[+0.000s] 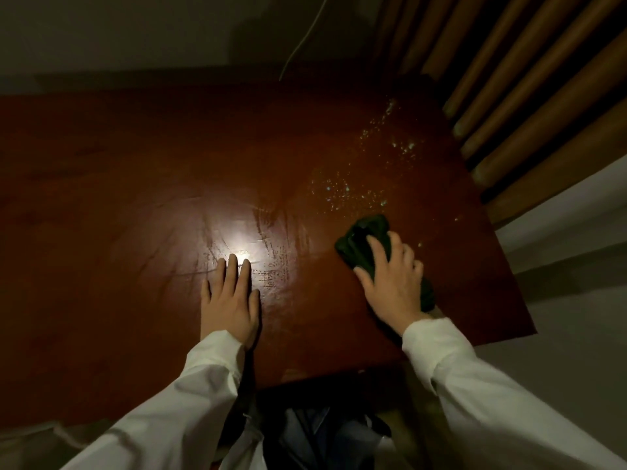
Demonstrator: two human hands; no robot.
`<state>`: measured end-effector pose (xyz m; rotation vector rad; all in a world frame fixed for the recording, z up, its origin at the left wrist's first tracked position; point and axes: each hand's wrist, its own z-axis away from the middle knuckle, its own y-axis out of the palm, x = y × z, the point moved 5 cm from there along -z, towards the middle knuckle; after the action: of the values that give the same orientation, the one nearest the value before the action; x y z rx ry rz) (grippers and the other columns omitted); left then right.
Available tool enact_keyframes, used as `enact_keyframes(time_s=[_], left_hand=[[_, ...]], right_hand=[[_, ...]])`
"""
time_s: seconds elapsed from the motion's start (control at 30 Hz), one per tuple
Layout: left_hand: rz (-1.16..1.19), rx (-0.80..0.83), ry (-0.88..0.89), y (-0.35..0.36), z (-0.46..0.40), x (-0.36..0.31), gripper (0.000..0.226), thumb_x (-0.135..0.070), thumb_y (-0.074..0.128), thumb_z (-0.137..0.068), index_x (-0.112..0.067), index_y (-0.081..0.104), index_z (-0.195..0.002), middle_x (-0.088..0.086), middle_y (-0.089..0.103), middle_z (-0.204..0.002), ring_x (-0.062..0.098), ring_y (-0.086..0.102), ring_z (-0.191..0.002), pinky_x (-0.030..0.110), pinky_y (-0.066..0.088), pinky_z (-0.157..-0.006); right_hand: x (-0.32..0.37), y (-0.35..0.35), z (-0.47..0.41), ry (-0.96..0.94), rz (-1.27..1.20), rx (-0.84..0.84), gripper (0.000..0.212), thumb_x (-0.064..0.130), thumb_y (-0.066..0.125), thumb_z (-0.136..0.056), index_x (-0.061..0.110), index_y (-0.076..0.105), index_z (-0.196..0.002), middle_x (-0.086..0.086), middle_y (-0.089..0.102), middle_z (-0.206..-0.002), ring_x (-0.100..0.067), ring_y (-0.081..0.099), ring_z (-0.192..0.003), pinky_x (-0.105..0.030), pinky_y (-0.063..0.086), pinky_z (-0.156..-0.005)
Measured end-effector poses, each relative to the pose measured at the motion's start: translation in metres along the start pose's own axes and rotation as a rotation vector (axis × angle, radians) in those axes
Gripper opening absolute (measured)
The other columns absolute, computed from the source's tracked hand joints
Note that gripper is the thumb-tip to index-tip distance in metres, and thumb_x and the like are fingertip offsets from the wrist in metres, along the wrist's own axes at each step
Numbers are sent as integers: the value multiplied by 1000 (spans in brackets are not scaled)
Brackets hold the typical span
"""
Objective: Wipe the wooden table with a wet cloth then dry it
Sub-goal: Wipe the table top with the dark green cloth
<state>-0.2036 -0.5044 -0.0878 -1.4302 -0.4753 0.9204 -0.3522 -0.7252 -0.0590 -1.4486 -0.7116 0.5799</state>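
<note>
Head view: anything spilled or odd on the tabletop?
Yes. Pale droplets or specks are scattered over the wooden table beyond the dark green cloth held by the right hand, toward the slatted chair back. Smeared streaks show in the glare near the flat left hand.

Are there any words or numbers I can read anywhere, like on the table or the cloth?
No, there are none. The wooden table shows only wet streaks and droplets, the dark green cloth under the right hand is plain, and the white sleeves carry no label or print.
</note>
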Motion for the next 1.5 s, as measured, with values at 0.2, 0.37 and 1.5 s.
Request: enact_keyframes(time_s=[0.2,0.37,1.5], left_hand=[[-28,14,-11,1,0,-2,62,-38,17,-88,-10,34,-140,14,29,-148,30,23,-138,53,17,-107],[-31,-3,-29,0,0,-5,61,-36,19,-88,-9,37,-139,15,31,-147,30,23,-137,52,15,-108],[11,-76,-35,-3,2,-2,56,-36,29,-87,-15,40,-137,11,36,-145,22,21,-136,48,15,-108]], right_hand=[[68,6,62,-384,-20,-11,52,52,54,-80,27,43,-124,-14,47,-133,-34,47,-112,-47,46,-82],[76,11,-16,-439,-38,31,56,51,60,-80,26,41,-126,-13,45,-136,-35,48,-114,-46,42,-88],[73,3,-89,-464,-191,79,51,36,61,-86,30,44,-134,-3,33,-147,-30,38,-121,-40,27,-96]])
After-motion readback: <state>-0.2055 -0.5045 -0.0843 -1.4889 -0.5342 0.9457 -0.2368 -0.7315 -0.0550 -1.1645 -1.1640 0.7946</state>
